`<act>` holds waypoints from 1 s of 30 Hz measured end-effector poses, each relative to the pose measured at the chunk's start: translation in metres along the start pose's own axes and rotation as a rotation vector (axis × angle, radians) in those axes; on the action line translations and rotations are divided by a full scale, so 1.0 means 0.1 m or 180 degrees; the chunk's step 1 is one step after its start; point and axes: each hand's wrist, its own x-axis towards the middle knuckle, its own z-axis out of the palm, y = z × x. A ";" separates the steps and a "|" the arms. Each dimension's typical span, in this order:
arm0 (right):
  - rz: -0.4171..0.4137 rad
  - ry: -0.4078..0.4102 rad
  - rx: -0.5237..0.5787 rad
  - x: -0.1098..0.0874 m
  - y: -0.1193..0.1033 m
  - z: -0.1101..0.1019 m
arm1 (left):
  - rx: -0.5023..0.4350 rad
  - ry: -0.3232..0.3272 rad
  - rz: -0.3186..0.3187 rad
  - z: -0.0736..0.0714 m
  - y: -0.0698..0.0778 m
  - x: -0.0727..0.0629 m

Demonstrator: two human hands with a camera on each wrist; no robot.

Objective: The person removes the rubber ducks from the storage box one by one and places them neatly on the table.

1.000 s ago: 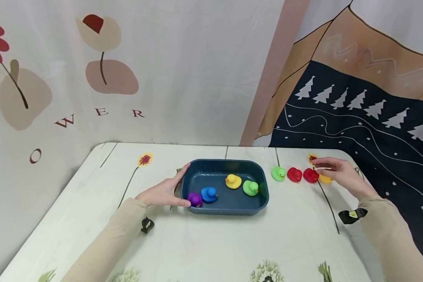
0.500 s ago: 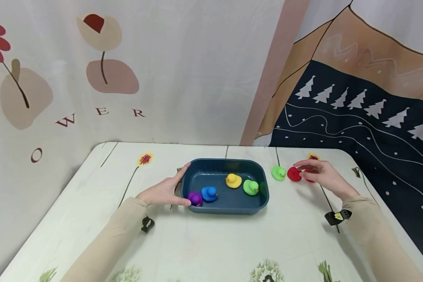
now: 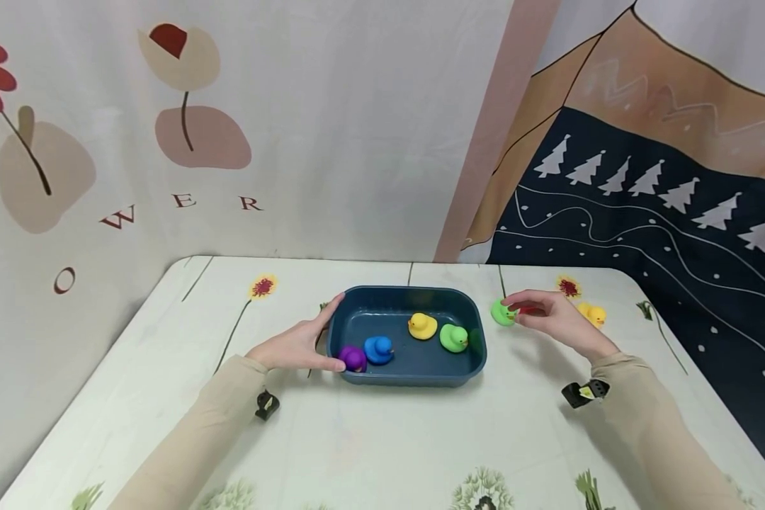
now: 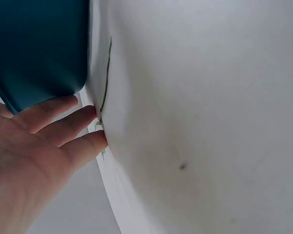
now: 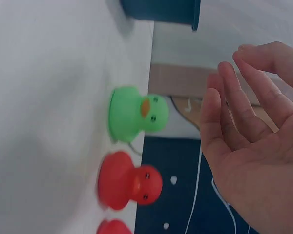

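My left hand (image 3: 302, 347) rests against the left end of a dark blue plastic bin (image 3: 414, 379), fingers spread along its outer side and thumb at the front corner. Inside are a purple rubber duck (image 3: 353, 358), a blue one (image 3: 379, 350), a yellow one (image 3: 423, 326) and a green one (image 3: 454, 338). Over the table to the right, my right hand (image 3: 557, 322) hovers with loosely bent fingers, holding nothing. Below it stand a green duck (image 5: 132, 114), a red duck (image 5: 129, 180) and a second red duck (image 5: 115, 228), mostly covered by the hand in the head view.
A yellow duck (image 3: 591, 314) stands at the right end of the row, beyond my right hand. The white flower-print table (image 3: 395, 446) meets a printed curtain (image 3: 331, 142) at its back edge. A dark patterned cloth (image 3: 695, 283) hangs at the right.
My right hand has moved left along the row of ducks, from the yellow one past the reds toward the green one. The left hand and the bin have stayed put.
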 end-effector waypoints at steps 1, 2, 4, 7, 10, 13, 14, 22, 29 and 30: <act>-0.0002 -0.0015 0.0025 0.01 -0.01 0.02 | -0.0001 0.0003 0.0011 0.00 0.00 0.00; -0.0026 -0.0032 0.0058 0.02 -0.03 0.04 | 0.0003 0.0005 0.0014 0.00 0.00 0.00; -0.0076 -0.0059 0.0144 0.04 -0.05 0.07 | -0.0006 0.0008 0.0002 0.00 0.00 0.00; -0.0136 -0.0100 0.0216 0.07 -0.08 0.13 | 0.0004 0.0011 -0.0026 0.00 0.00 0.00; -0.0190 -0.0156 0.0255 0.08 -0.11 0.18 | -0.0008 0.0004 -0.0042 0.00 0.01 0.00; -0.0240 -0.0228 0.0309 0.11 -0.14 0.23 | -0.0010 -0.0002 -0.0042 0.00 0.01 0.00; -0.0261 -0.0249 0.0323 0.12 -0.15 0.25 | -0.0019 -0.0001 -0.0046 0.00 0.02 0.00; -0.0421 -0.0426 0.0332 0.21 -0.28 0.38 | 0.0003 0.0014 -0.0015 0.00 0.01 0.00; -0.0621 -0.0514 0.0240 0.29 -0.34 0.48 | -0.0038 0.0008 -0.0051 0.01 0.01 0.00; -0.0640 -0.0540 0.0259 0.30 -0.34 0.50 | -0.0034 0.0009 -0.0050 0.01 0.01 0.00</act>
